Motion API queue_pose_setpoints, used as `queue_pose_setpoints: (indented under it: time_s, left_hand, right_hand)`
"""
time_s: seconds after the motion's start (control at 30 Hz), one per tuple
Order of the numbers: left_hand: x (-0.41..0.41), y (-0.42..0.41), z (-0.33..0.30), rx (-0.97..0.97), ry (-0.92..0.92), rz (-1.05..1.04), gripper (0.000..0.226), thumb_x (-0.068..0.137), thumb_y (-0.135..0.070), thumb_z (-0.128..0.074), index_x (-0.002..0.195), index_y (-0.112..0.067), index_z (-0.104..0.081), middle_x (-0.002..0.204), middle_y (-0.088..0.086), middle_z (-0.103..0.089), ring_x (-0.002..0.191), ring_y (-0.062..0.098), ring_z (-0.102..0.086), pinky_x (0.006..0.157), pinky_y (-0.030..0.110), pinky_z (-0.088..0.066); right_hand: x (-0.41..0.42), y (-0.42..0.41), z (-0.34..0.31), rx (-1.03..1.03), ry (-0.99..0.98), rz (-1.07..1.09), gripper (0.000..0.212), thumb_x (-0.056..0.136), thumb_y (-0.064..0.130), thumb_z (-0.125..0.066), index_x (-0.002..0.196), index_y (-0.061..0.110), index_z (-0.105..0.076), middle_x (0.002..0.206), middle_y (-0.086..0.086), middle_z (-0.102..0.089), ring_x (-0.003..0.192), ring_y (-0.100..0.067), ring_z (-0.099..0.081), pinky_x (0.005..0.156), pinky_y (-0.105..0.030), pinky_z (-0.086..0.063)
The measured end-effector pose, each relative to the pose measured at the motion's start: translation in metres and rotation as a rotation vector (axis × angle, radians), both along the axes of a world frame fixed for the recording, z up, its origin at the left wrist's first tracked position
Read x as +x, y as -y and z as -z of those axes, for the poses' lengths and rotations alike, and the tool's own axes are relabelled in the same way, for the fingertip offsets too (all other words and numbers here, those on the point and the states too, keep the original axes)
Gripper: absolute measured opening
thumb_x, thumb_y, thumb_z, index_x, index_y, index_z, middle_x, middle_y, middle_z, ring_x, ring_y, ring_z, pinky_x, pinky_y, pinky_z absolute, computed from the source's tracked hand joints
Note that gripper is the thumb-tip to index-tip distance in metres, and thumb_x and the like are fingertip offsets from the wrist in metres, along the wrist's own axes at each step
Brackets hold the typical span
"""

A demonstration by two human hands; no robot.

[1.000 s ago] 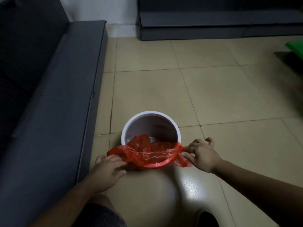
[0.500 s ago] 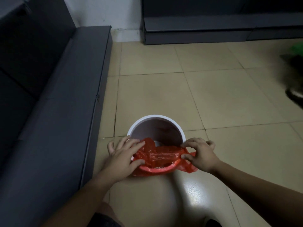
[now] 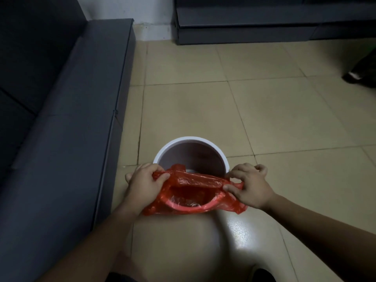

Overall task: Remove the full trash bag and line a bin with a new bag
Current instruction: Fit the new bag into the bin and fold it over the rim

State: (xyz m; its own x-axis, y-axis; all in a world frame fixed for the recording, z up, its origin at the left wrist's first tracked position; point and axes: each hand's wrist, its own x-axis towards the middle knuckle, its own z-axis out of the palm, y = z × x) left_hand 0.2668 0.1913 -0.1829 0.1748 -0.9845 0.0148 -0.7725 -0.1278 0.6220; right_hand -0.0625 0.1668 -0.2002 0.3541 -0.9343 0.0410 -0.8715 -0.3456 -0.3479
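From the head view, a round white bin (image 3: 191,153) stands on the tiled floor (image 3: 264,119), beside a grey sofa (image 3: 61,119). A red bag (image 3: 193,188) is stretched over the near part of its rim, its mouth open between the two hands. The left hand (image 3: 142,184) grips the bag's left edge with curled fingers and thumb. The right hand (image 3: 249,185) pinches the right edge between thumb and fingers. The far rim is bare.
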Motion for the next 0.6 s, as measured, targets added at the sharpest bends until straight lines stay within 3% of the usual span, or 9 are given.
queue_pose_setpoints:
  time_s: [0.07, 0.17, 0.37, 0.47, 0.53, 0.6]
  left_hand:
    - [-0.001, 0.001, 0.001, 0.0, -0.032, -0.015, 0.023, 0.08, -0.03, -0.081, 0.07, -0.035, -0.061, 0.082, -0.01, -0.065, 0.093, 0.021, -0.063, 0.093, 0.052, -0.042]
    - [0.001, 0.005, 0.002, -0.016, -0.107, -0.024, 0.018, 0.079, -0.025, -0.082, 0.072, -0.031, -0.067, 0.079, -0.01, -0.065, 0.087, 0.021, -0.065, 0.089, 0.055, -0.05]
    - [0.009, 0.018, 0.013, -0.038, -0.274, -0.096, 0.008, 0.081, -0.016, -0.081, 0.08, -0.021, -0.075, 0.084, -0.007, -0.071, 0.081, 0.01, -0.067, 0.081, 0.039, -0.058]
    - [0.014, 0.03, 0.02, -0.005, -0.402, -0.136, 0.011, 0.083, -0.013, -0.08, 0.081, -0.022, -0.075, 0.079, -0.003, -0.076, 0.077, 0.01, -0.072, 0.074, 0.031, -0.058]
    - [0.018, 0.037, 0.024, 0.012, -0.442, -0.147, 0.011, 0.083, -0.016, -0.08, 0.08, -0.026, -0.074, 0.079, -0.01, -0.077, 0.074, 0.005, -0.072, 0.067, 0.023, -0.055]
    - [0.021, 0.042, 0.026, 0.015, -0.456, -0.147, 0.011, 0.083, -0.021, -0.081, 0.08, -0.029, -0.074, 0.079, -0.016, -0.077, 0.072, 0.001, -0.072, 0.059, 0.014, -0.052]
  right_hand:
    - [0.001, -0.002, 0.0, -0.017, 0.006, -0.004, 0.03, 0.079, 0.066, -0.061, 0.097, 0.043, -0.068, 0.095, 0.02, -0.061, 0.1, -0.003, -0.05, 0.082, -0.031, -0.011]
    - [0.008, 0.0, -0.001, -0.043, 0.088, 0.041, 0.009, 0.081, 0.047, -0.072, 0.085, 0.039, -0.071, 0.09, 0.018, -0.065, 0.097, -0.009, -0.057, 0.079, -0.033, -0.013]
    - [0.014, 0.024, -0.007, 0.115, 0.322, 0.283, 0.007, 0.08, 0.043, -0.075, 0.075, 0.039, -0.071, 0.085, 0.025, -0.071, 0.093, 0.005, -0.06, 0.084, -0.026, -0.014]
    - [0.014, 0.04, -0.006, 0.169, 0.435, 0.346, 0.005, 0.081, 0.038, -0.076, 0.077, 0.037, -0.075, 0.081, 0.025, -0.073, 0.089, 0.009, -0.062, 0.108, -0.042, -0.026]
    - [0.014, 0.049, -0.005, 0.225, 0.481, 0.357, 0.003, 0.081, 0.036, -0.076, 0.081, 0.034, -0.077, 0.082, 0.019, -0.075, 0.089, 0.003, -0.066, 0.107, -0.051, -0.037]
    - [0.015, 0.056, -0.003, 0.268, 0.528, 0.377, 0.005, 0.08, 0.033, -0.078, 0.085, 0.03, -0.078, 0.083, 0.014, -0.076, 0.085, -0.004, -0.069, 0.1, -0.051, -0.046]
